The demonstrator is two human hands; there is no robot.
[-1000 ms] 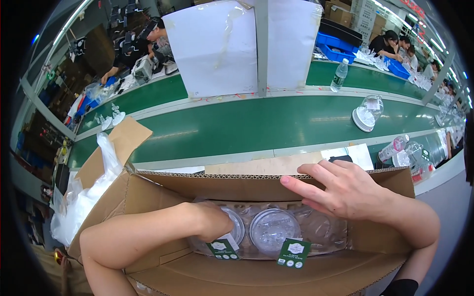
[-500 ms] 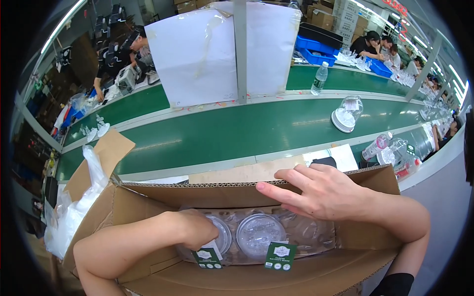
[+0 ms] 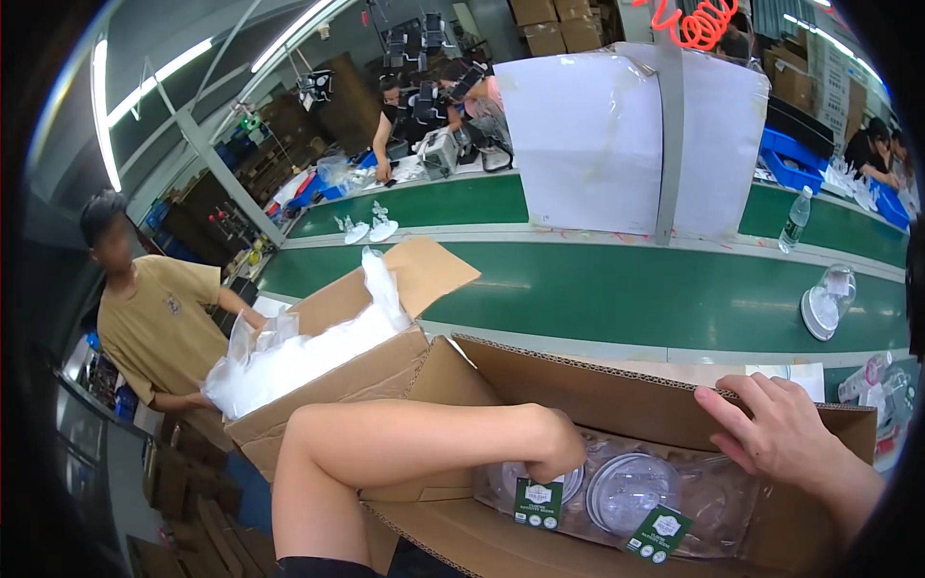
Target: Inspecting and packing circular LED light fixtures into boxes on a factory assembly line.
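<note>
My left hand (image 3: 554,443) reaches down into an open cardboard box (image 3: 568,385), over a round clear item (image 3: 514,479) with a white rim. Its fingers are hidden beneath the hand, so their grip does not show. A green tag (image 3: 538,503) lies just below it. To the right sits a second round clear item (image 3: 631,491) with its own green tag (image 3: 660,533). Both rest in a clear plastic tray (image 3: 718,501). At the box's far right rim, my right hand (image 3: 771,424) is open with fingers apart, holding nothing.
A second carton (image 3: 332,385) with white plastic bags (image 3: 318,361) adjoins on the left, where a person (image 3: 159,318) touches the bags. Beyond runs a green conveyor belt (image 3: 617,299) carrying a clear dome (image 3: 829,301). A water bottle (image 3: 795,222) and a white board (image 3: 588,144) stand behind.
My view has swung left, so the scene sits farther right and a person shows at the left. My right hand is now lower at the box rim; my left stays over the left round item.
</note>
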